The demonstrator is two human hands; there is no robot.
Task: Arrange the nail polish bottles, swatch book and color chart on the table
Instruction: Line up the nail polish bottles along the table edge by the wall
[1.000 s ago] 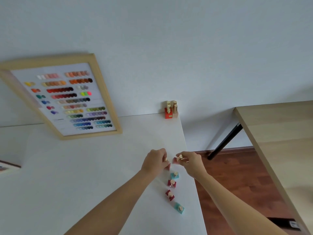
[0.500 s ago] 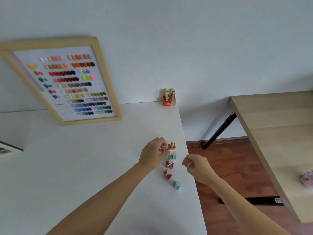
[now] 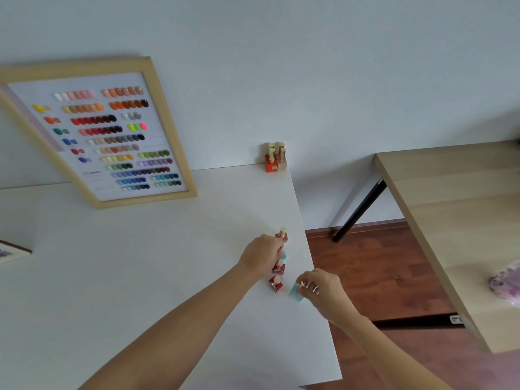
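I am working with 1 view only, the head camera, so no 2nd view is sharing any of the scene. It is looking forward and down from above the white surface (image 3: 118,277), tilting so the far wall is filling the top half. It is sitting close over both forearms, which are reaching in from the bottom edge. The wide lens is bending the surface's right edge, and it is taking in the wooden floor (image 3: 380,266) and a 2nd wooden table (image 3: 450,209) at right.
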